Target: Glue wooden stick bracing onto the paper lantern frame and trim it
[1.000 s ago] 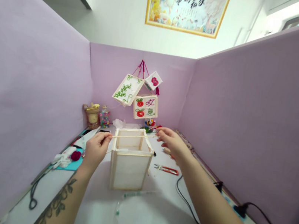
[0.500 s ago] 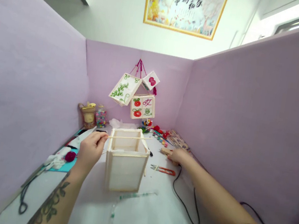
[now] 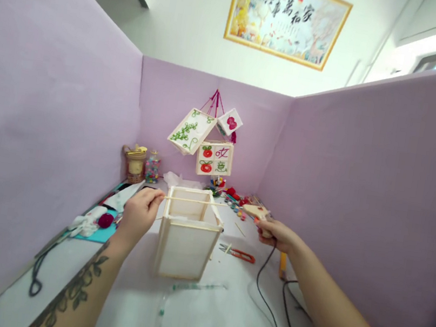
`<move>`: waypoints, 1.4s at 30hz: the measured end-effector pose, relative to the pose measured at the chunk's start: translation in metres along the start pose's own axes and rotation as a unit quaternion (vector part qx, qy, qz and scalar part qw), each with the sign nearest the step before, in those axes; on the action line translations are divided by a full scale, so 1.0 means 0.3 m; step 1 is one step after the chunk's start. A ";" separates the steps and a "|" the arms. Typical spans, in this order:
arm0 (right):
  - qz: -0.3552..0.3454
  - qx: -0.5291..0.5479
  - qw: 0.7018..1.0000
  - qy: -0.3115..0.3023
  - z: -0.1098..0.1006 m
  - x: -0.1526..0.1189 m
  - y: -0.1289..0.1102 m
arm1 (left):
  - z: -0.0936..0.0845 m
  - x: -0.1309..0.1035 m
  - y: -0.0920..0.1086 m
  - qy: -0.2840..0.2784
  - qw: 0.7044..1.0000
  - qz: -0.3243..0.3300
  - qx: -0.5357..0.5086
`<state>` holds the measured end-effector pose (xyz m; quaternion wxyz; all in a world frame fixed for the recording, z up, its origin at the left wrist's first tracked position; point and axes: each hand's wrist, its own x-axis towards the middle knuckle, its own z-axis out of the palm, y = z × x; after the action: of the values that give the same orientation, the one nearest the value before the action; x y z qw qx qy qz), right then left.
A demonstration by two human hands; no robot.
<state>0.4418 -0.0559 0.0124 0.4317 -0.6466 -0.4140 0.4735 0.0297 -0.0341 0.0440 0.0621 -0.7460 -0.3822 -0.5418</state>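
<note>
My left hand (image 3: 141, 208) pinches one end of a thin wooden stick (image 3: 190, 201), which lies level across my view over the open top of a white box-shaped lantern frame (image 3: 184, 251). The frame has wooden edges and pale panels, and it stands upright on the table. To the right, my right hand (image 3: 278, 235) is wrapped round the handle of a beige hot glue gun (image 3: 255, 211). Its nozzle points left, close to the free end of the stick; whether they touch I cannot tell. A black cord (image 3: 263, 296) trails from the gun.
Orange-handled thread snips (image 3: 241, 255) lie right of the frame. A clear and green strip (image 3: 199, 286) lies in front. Paint pots, red yarn (image 3: 234, 193) and sticks are at the back right. Finished lanterns (image 3: 214, 158) hang on the back panel. A maroon yarn ball (image 3: 105, 220) sits left.
My right hand has lifted the glue gun from the table and turned its nozzle toward the stick. My left hand still holds the stick above the frame. The whole view has shifted slightly.
</note>
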 end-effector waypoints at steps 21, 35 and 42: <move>-0.127 0.079 0.976 -0.157 0.277 -0.165 -0.113 | 0.030 -0.027 -0.026 0.023 0.974 -0.201 -0.099; -0.086 0.090 0.979 -0.163 0.306 -0.179 -0.130 | 0.022 -0.024 -0.012 0.020 0.978 -0.189 -0.088; -0.088 0.091 0.980 -0.152 0.308 -0.175 -0.127 | 0.022 -0.025 -0.012 0.020 0.977 -0.190 -0.096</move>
<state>0.3364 -0.0791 0.0454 0.4611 -0.4860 -0.4848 0.5622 0.0316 -0.0319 0.0336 -0.1060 -0.6515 -0.4619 -0.5924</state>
